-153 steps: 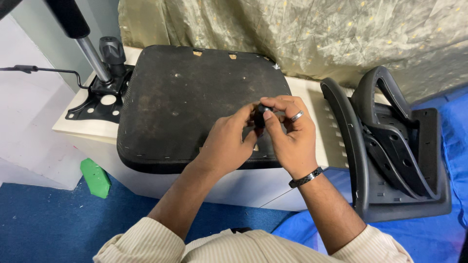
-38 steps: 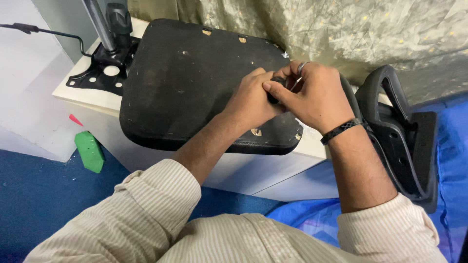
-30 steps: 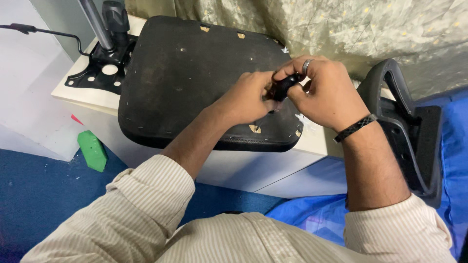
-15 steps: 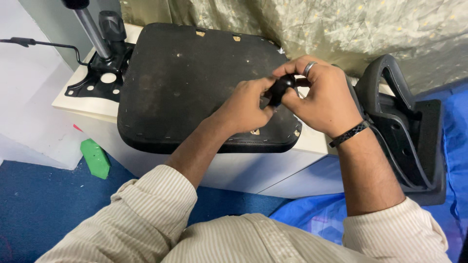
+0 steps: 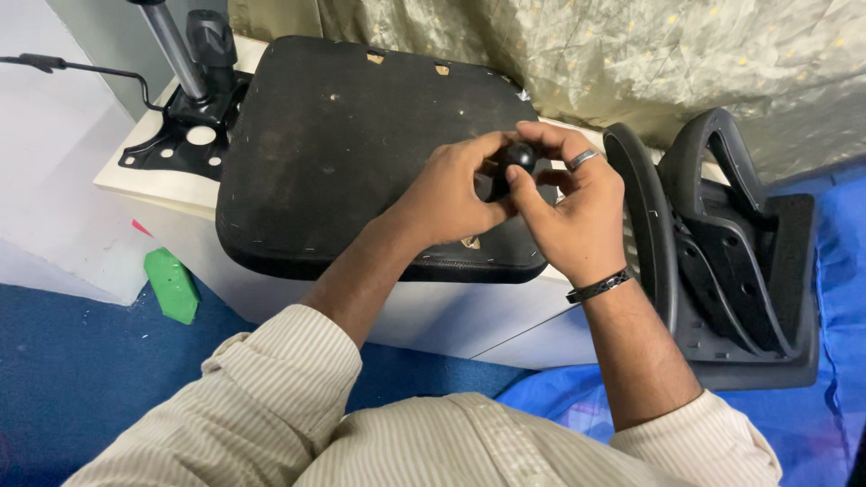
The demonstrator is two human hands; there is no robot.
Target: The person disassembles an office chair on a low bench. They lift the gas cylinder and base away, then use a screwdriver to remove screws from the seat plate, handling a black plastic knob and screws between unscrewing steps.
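From the head camera we're looking straight down at both hands meeting over a dark, dusty upholstered chair seat pad [image 5: 361,144], which lies flat on a low white block-shaped stand [image 5: 424,311]. Between the hands sits a small round black plastic knob [image 5: 517,157], held just above the right-hand part of the seat pad. Our left hand [image 5: 451,194] comes in from the near left, fingers curled together and pinched on the knob's left side. Our right hand [image 5: 573,212] closes on it from the right, thumb and forefinger clamped over the top, a silver ring on one finger and a dark band at the wrist. What lies under the knob is hidden by the fingers, so we can't tell whether it is fixed to anything.

At the far left, touching the seat pad's edge, rests a black metal chair mechanism plate [image 5: 185,144] with a silver gas-lift column [image 5: 171,45] rising from it and a thin lever stretching off to the left. On the right, just beside the stand, a black plastic chair backrest frame [image 5: 722,243] leans on a blue sheet [image 5: 839,271]. A small green plastic piece [image 5: 171,286] lies on the blue carpet floor [image 5: 72,370] at the near left. Across the far side hangs a crumpled pale golden cloth [image 5: 631,63].
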